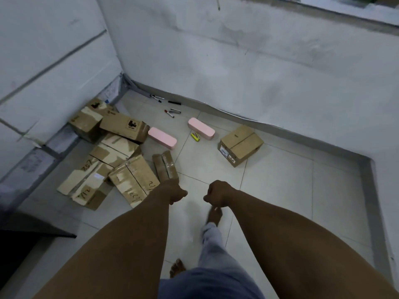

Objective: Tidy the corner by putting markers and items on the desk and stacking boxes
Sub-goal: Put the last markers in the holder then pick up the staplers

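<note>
A: What is nearest to the camera?

B: Two bare forearms reach forward over the tiled floor [280, 180]. The left hand [176, 192] has its fingers curled into a loose fist and it holds nothing. The right hand [218, 194] is the same, fingers folded in, with nothing inside. Below them I see a leg in light trousers [212, 244] and bare feet on the tiles.

A: And the boxes?

B: Just past the left hand lies a small taped package [165, 166]. To the left of it is a heap of cardboard boxes [112, 152], tumbled against the left wall, some tilted, some with numbers written on them. One more cardboard box [240, 145] stands alone on the right, well apart from the heap.

A: Where are the other items?

B: Between the heap and the single box are two pink cases [162, 138], one touching the heap, the other [201, 128] further right. A yellow object [195, 137] lies just beside the second case; I cannot tell what it is. Farther back, near the wall's base, the markers [170, 106] lie scattered on the floor.
</note>
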